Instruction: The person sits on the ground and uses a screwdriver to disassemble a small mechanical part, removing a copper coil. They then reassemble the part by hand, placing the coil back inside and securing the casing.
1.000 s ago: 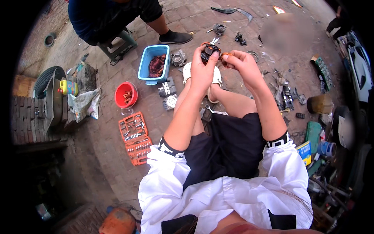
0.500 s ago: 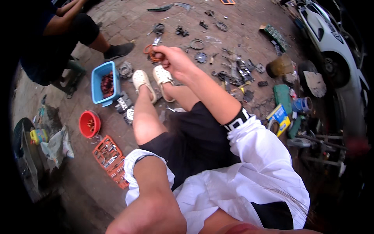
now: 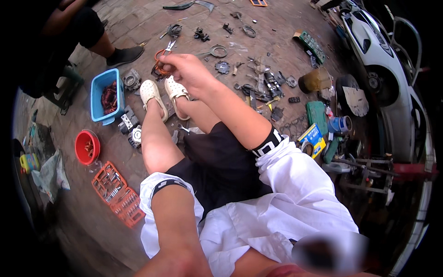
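My right hand [image 3: 187, 73] is raised above the ground, beyond my feet. Its fingers are closed round the orange handles of a pair of scissors [image 3: 170, 45], whose silver blades point up and away. A dark coil [image 3: 174, 30] lies on the paving just past the tips. Beneath the hand, a dark part is partly covered by it. At the lower left my left arm bends back towards me, and its hand is out of the picture.
On the left are a blue basin [image 3: 93, 98] of reddish-brown pieces, a red bowl [image 3: 79, 150] and an orange socket set [image 3: 109, 184]. Metal parts [image 3: 267, 81] lie scattered ahead and right. A seated person's shoe [image 3: 124, 56] is at upper left, a white car [image 3: 374, 41] at right.
The whole view has shifted, so the ground items sit further left. My right hand still grips the scissors, and their blades now tilt slightly more to the right.
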{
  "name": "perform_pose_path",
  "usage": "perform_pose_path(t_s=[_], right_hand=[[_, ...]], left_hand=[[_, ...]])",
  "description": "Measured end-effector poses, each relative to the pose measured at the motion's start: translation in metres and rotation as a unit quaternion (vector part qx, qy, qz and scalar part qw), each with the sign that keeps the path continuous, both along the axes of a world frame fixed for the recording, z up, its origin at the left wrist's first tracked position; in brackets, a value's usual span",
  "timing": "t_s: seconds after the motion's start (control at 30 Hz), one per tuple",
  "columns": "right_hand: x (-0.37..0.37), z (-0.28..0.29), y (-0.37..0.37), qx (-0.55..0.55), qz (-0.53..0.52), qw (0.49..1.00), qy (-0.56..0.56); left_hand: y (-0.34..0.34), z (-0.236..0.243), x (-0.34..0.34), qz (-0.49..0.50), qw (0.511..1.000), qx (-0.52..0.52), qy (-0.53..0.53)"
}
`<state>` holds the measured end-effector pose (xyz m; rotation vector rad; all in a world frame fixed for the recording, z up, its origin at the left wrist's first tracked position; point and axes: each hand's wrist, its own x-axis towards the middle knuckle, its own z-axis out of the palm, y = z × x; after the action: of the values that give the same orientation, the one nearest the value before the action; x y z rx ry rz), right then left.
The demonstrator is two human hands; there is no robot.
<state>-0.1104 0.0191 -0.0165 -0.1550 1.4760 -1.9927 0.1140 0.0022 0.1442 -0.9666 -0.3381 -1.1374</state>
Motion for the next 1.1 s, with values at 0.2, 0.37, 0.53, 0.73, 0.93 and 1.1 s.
perform_pose_path(t_s=[0.2, 0.37, 0.53, 0.73, 0.93, 1.1], right_hand=[[-0.002, 0.000, 0.002, 0.000, -0.004, 1.000, -0.007], [0.003, 0.006, 0.002, 0.008, -0.005, 1.000, -0.001], [-0.002, -0.002, 0.002, 0.007, -0.003, 1.000, 0.022], [0.001, 0.000, 0.000, 0.015, -0.015, 0.999, 0.046], [0.000, -0.009, -0.011, -0.010, -0.039, 0.998, 0.046], [0.003, -0.004, -0.011, -0.002, -0.041, 0.997, 0.058]], left_hand=[[-0.004, -0.001, -0.004, 0.143, 0.986, 0.069, -0.053], [0.001, -0.004, 0.003, 0.105, 0.993, 0.059, -0.014], [-0.002, -0.006, 0.002, 0.063, 0.996, 0.034, -0.045], [0.000, -0.011, -0.008, 0.048, 0.998, 0.008, -0.033], [0.005, -0.017, -0.017, -0.016, 0.997, 0.014, -0.071], [0.005, -0.022, -0.022, -0.063, 0.993, 0.033, -0.090]])
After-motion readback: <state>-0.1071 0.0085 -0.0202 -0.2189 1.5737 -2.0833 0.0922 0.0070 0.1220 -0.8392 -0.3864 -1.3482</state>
